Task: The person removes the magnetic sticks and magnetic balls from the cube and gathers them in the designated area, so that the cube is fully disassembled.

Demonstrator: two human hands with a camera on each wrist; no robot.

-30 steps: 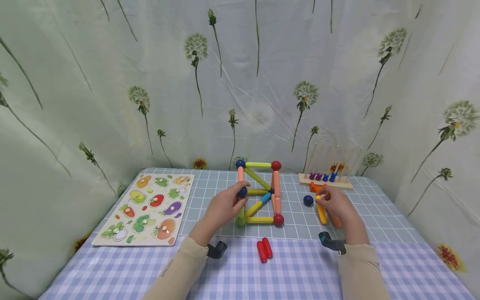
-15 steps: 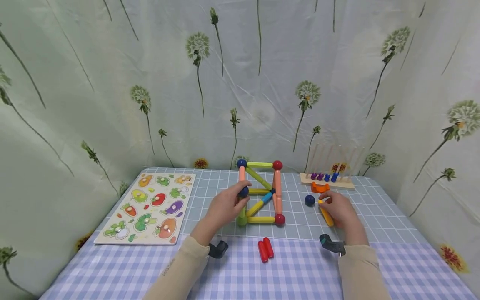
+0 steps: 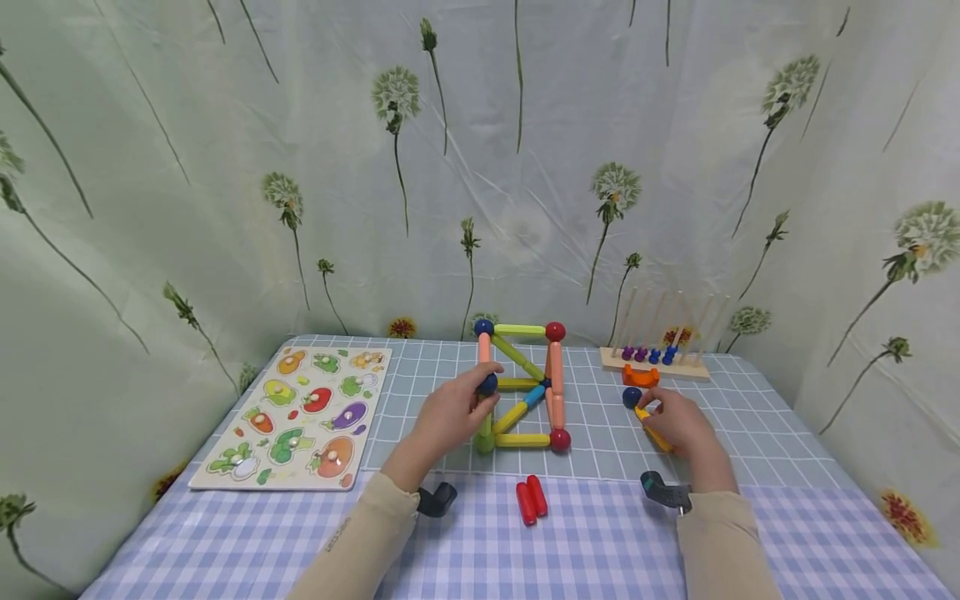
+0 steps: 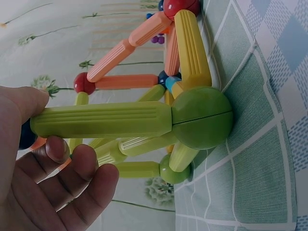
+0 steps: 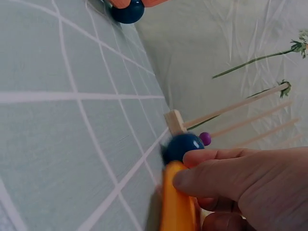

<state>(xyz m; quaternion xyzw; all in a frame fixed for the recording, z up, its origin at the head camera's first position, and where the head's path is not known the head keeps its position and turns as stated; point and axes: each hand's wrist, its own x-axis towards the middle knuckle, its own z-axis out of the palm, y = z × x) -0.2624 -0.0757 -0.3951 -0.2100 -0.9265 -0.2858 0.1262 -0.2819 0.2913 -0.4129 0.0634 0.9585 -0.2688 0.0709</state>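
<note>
My left hand (image 3: 452, 410) pinches a dark blue ball (image 3: 488, 384) at the top of a light green rod (image 4: 103, 119), whose lower end meets a green ball (image 4: 202, 118) on the cloth. These belong to a frame of rods and balls, with a red ball (image 3: 559, 439) at its near right corner. On the right, my right hand (image 3: 681, 425) pinches an orange-yellow rod (image 5: 176, 197) between thumb and fingers. The rod's far end is right at another dark blue ball (image 5: 183, 148).
Two red rods (image 3: 531, 500) lie in front of the frame. A vegetable puzzle board (image 3: 360, 367) lies at the left. Behind the right hand are an orange curved piece (image 3: 641, 377) and a wooden peg stand (image 3: 611, 358) with beads.
My right hand has tilted the orange-yellow rod and brought its end to the loose blue ball, which has shifted slightly right and back. The left hand keeps its place at the frame.
</note>
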